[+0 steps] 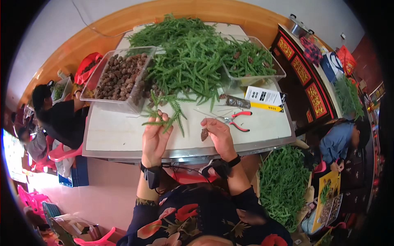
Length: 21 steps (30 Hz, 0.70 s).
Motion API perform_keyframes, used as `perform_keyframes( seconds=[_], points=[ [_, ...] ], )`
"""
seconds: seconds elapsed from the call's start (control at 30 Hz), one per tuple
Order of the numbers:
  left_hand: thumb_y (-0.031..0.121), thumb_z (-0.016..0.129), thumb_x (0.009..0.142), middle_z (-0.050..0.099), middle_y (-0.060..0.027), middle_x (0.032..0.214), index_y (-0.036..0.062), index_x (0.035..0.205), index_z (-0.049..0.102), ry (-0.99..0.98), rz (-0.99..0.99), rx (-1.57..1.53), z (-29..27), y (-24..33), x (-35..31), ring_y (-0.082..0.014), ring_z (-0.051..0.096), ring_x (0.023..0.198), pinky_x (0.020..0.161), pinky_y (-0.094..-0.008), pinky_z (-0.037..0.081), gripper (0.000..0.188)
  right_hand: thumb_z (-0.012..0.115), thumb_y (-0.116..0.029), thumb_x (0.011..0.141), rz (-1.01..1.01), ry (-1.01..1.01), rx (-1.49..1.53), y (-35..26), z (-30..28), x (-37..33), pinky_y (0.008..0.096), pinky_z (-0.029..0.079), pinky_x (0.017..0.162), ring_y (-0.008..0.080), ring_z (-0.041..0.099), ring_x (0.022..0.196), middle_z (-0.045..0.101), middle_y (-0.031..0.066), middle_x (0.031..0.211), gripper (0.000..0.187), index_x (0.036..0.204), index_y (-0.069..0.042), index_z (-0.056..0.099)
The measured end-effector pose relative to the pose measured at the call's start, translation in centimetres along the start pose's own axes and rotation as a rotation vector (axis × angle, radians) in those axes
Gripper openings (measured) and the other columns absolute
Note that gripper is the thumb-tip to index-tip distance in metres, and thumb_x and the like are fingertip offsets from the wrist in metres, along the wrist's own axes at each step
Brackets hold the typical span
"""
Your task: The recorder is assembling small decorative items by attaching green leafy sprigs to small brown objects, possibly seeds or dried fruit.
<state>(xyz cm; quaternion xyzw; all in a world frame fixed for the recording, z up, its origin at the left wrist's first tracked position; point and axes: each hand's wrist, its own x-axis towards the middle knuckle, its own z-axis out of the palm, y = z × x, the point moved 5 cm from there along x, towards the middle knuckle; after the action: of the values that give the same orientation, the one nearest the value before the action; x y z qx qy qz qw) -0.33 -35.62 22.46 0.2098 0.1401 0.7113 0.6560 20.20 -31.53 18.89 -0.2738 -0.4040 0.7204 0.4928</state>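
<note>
Hands [155, 137] [220, 134] with feathery sprig [179, 114], scaly pinecone [204, 135]

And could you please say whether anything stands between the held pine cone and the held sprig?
Nothing visible stands between the pine cone in the right hand and the sprig in the left hand.

From my end I take this for a craft workshop: cones [121, 76], sprigs [186, 61] and pliers [230, 119] on the surface [184, 142], and a co-worker [337, 141] near a yellow board [319, 205] bearing similar materials.
</note>
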Motion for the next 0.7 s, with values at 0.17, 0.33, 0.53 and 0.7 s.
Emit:
perform_keyframes(
  seconds=[0.17, 0.33, 0.53, 0.7],
  points=[
    [0.007, 0.047, 0.097, 0.053, -0.0068, 0.101, 0.0052, 0.114, 0.048, 0.051, -0.033, 0.108, -1.4, -4.1, -1.1, -0.016, 0.052, 0.095, 0.084, -0.0281, 0.044, 0.017, 0.058, -0.009, 0.09, -0.059, -0.048, 0.034, -0.7, -0.5, -0.5, 0.0311, 0.046, 0.084, 0.0165, 0.057, 0.098, 0.059, 0.0128, 0.116, 0.012, 0.09, 0.002, 0.064],
    [0.008, 0.047, 0.097, 0.052, -0.0072, 0.098, 0.0047, 0.113, 0.048, 0.014, -0.071, 0.131, -2.6, -6.7, -1.2, -0.0158, 0.05, 0.091, 0.08, -0.0272, 0.042, 0.017, 0.058, -0.008, 0.09, -0.124, -0.124, -0.107, -1.1, -1.0, -0.4, 0.032, 0.049, 0.081, 0.0178, 0.055, 0.107, 0.055, 0.0171, 0.128, 0.012, 0.09, 0.002, 0.064],
    [0.009, 0.046, 0.098, 0.052, -0.0071, 0.096, 0.0036, 0.113, 0.048, 0.037, -0.116, 0.084, -3.2, -8.0, -0.9, -0.0158, 0.049, 0.088, 0.078, -0.0267, 0.041, 0.016, 0.059, -0.007, 0.091, -0.039, -0.129, -0.055, -1.0, -1.6, -0.5, 0.0312, 0.049, 0.082, 0.018, 0.054, 0.109, 0.056, 0.0164, 0.126, 0.011, 0.09, 0.002, 0.065],
    [0.012, 0.047, 0.098, 0.052, -0.0061, 0.094, 0.0026, 0.112, 0.048, 0.16, -0.132, 0.169, -3.1, -8.6, -0.7, -0.0148, 0.05, 0.085, 0.076, -0.0261, 0.042, 0.016, 0.061, -0.003, 0.089, 0.07, -0.2, -0.061, -0.2, -1.3, -1.2, 0.031, 0.05, 0.082, 0.019, 0.056, 0.106, 0.062, 0.013, 0.111, 0.008, 0.089, 0.003, 0.066]
  ],
)
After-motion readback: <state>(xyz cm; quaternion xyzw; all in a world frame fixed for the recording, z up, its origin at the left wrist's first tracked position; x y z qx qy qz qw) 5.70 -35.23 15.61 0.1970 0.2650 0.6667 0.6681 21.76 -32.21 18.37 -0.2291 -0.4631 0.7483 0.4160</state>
